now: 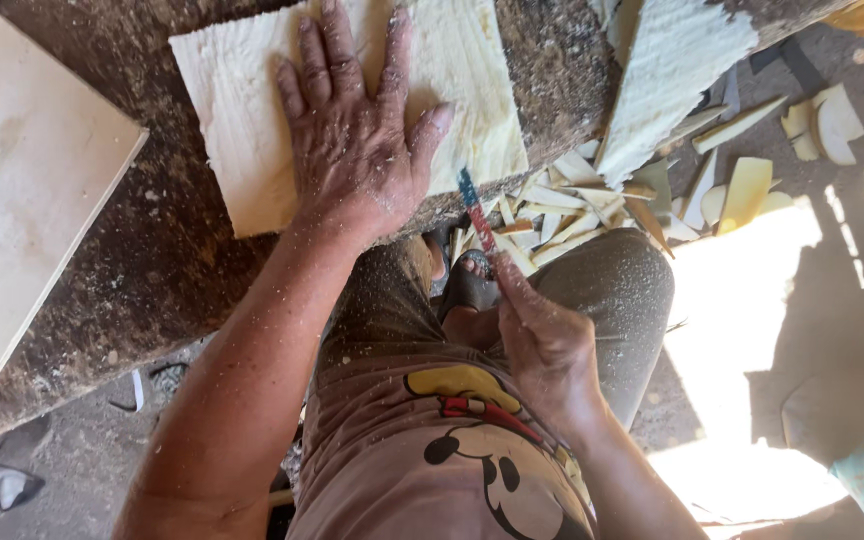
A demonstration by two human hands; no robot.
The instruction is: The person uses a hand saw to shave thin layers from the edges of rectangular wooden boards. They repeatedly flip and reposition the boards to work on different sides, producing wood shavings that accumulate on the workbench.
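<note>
While left hand [352, 150] flattens board [352, 100], right hand [542, 345] pinches pencil [475, 212].

The pale wood board [252, 110] is showing a rough, fibrous, matt face under the dust-flecked left hand [357, 140]. The right hand [542, 345] is pinching a thin pencil [475, 210] with matt red and blue paint. The dark workbench [152, 260] is looking coarse, dusted with sawdust.

Dusty dirt floor [82, 450] — wood offcuts [592, 200] scattered, harsh sunlight patch [742, 330].
</note>
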